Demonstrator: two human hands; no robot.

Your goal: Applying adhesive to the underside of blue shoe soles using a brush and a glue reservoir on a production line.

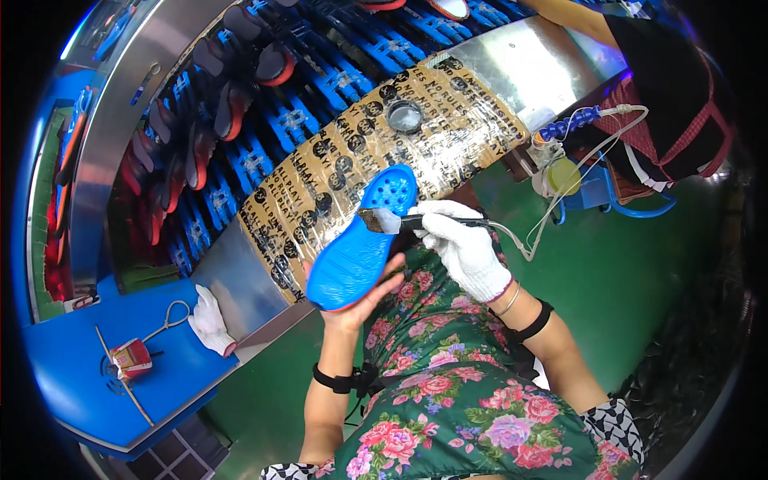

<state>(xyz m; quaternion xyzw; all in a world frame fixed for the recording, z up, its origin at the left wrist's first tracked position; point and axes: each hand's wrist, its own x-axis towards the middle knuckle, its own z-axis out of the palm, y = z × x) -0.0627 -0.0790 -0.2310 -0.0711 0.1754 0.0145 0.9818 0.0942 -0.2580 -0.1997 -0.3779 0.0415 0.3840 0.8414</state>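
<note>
A bright blue shoe sole lies tilted across my bare left hand. The hand holds it from below near its lower end, with fingertips showing along the right edge. Its surface looks wet, and small round holes mark the upper end. In a white knit glove, my right hand is closed round the black handle of a brush. The brown bristles rest on or just over the sole's narrow middle; contact is hard to tell. A thin pale tube runs from the handle's rear end.
Patterned brown paper under clear tape covers the bench, where a small round cup stands. Beyond, blue racks carry dark soles with red edges. A loose white glove lies left on a blue table. Another person stands upper right.
</note>
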